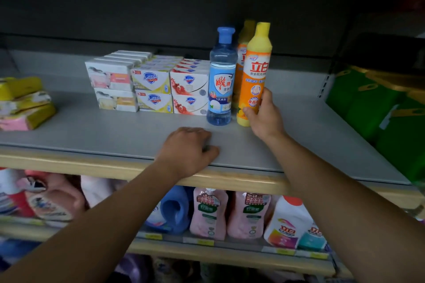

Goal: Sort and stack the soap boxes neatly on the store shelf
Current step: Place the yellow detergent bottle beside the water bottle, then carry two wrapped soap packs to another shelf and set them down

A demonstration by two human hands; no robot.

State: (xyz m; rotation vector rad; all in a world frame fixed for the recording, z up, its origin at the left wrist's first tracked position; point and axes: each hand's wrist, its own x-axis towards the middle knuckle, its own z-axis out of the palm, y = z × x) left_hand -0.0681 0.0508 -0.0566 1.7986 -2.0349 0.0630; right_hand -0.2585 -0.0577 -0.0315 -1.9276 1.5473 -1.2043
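I see a grey shelf [115, 126]. The soap boxes [151, 85] are white with blue badges, yellow or red. One bottle [221, 80] is see-through blue. Another bottle [254, 76] is orange and yellow with red letters.

Two bare forearms, no sleeves, no jewellery.

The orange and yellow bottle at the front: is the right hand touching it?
Touching. The head view shows the right hand wrapped round the lower part of the orange and yellow bottle, thumb on its front and fingers behind.
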